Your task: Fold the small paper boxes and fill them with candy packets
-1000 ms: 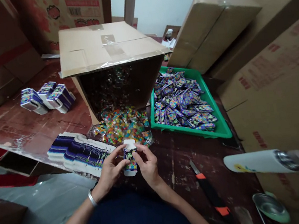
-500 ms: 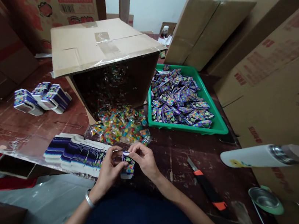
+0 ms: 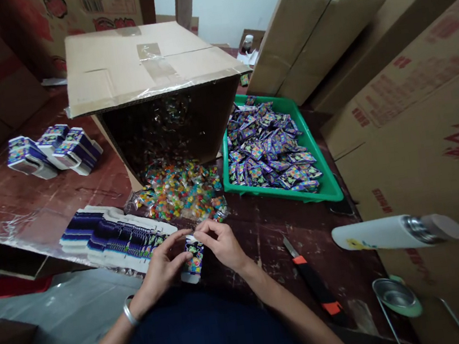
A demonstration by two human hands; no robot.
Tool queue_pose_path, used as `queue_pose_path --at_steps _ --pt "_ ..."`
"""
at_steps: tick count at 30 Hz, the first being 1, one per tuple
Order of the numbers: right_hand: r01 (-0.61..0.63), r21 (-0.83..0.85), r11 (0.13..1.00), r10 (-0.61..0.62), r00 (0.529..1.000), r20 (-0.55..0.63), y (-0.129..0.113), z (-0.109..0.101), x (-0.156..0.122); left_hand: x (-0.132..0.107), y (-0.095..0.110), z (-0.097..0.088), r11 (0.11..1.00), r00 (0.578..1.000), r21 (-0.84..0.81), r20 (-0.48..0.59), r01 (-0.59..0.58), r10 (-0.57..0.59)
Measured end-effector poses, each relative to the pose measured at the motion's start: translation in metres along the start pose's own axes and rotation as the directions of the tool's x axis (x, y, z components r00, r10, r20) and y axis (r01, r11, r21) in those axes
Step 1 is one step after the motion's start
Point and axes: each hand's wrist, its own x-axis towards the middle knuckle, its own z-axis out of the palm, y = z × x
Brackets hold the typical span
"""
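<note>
Both my hands hold one small printed carton just in front of my body. My left hand grips its left side, thumb and fingers curled round it. My right hand pinches the top flap of the carton. Just beyond lies a heap of colourful candy packets, spilling from a big cardboard box that lies on its side. A row of flat unfolded cartons lies left of my hands.
A green tray full of purple packets stands at the right. Several filled cartons sit at the far left. An orange-and-black utility knife, a white flask and a metal lid lie at the right. Large cardboard boxes surround the table.
The carton's white top flap stood up a second ago; it is now folded down under my right fingers. My view has drifted a little, so things sit lower left.
</note>
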Motion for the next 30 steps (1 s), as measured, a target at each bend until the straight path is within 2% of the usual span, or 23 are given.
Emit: queue_pose_path --at_steps 3,5,6,8,10,11,13,15,17,19,20,22,24,26,28,30 --pt "0.122 -0.066 0.99 -0.12 0.992 0.038 -0.003 0.001 -0.011 -0.002 -0.005 0.003 0.999 1.0 -0.039 -0.015 0.009 -0.01" --pt "0.141 -0.127 0.982 -0.13 0.988 0.088 -0.002 -0.007 -0.013 -0.003 -0.009 0.004 0.996 0.999 -0.066 -0.006 0.051 -0.052" --pt "0.126 -0.183 0.975 -0.114 0.991 0.074 0.001 -0.014 -0.012 -0.003 -0.011 0.003 0.993 0.996 -0.076 0.019 0.087 -0.086" --pt "0.052 -0.351 0.935 -0.08 0.995 -0.065 0.01 -0.033 -0.005 -0.003 -0.012 -0.004 0.989 0.986 -0.037 0.095 0.142 -0.138" --pt "-0.075 -0.525 0.848 -0.078 0.962 -0.263 0.024 -0.056 0.006 -0.002 -0.009 -0.017 0.987 0.979 0.101 0.151 0.121 -0.136" --pt "-0.138 -0.588 0.797 -0.065 0.949 -0.31 0.032 -0.066 0.012 -0.002 -0.006 -0.025 0.977 0.978 0.193 0.171 0.088 -0.121" --pt "-0.219 -0.673 0.706 -0.01 0.948 -0.319 0.047 -0.08 0.023 -0.001 0.004 -0.042 0.93 0.963 0.366 0.238 0.029 -0.123" --pt "-0.243 -0.724 0.646 0.028 0.955 -0.296 0.056 -0.085 0.031 -0.001 0.015 -0.055 0.878 0.908 0.479 0.375 -0.018 -0.187" --pt "-0.239 -0.759 0.606 0.025 0.959 -0.283 0.06 -0.083 0.036 0.0 0.025 -0.062 0.838 0.825 0.54 0.506 -0.077 -0.25" --pt "-0.225 -0.78 0.584 0.012 0.963 -0.269 0.06 -0.079 0.039 0.001 0.032 -0.061 0.818 0.776 0.564 0.566 -0.117 -0.278" --pt "-0.208 -0.784 0.584 0.004 0.967 -0.253 0.059 -0.077 0.04 0.002 0.034 -0.059 0.818 0.779 0.564 0.561 -0.113 -0.279" --pt "-0.154 -0.765 0.626 -0.031 0.975 -0.221 0.055 -0.076 0.039 0.005 0.034 -0.054 0.837 0.84 0.542 0.485 -0.07 -0.243" --pt "-0.101 -0.685 0.721 -0.075 0.972 -0.221 0.049 -0.077 0.034 0.009 0.031 -0.05 0.857 0.923 0.515 0.34 -0.021 -0.182" --pt "-0.074 -0.525 0.848 -0.062 0.97 -0.237 0.039 -0.078 0.027 0.014 0.026 -0.047 0.87 0.977 0.493 0.175 0.022 -0.123" --pt "-0.058 -0.349 0.935 -0.015 0.979 -0.201 0.024 -0.077 0.019 0.019 0.021 -0.044 0.901 0.995 0.432 0.062 0.048 -0.083" --pt "-0.02 -0.266 0.964 -0.008 0.994 -0.106 0.007 -0.073 0.013 0.024 0.017 -0.038 0.942 0.998 0.332 0.026 0.052 -0.064"
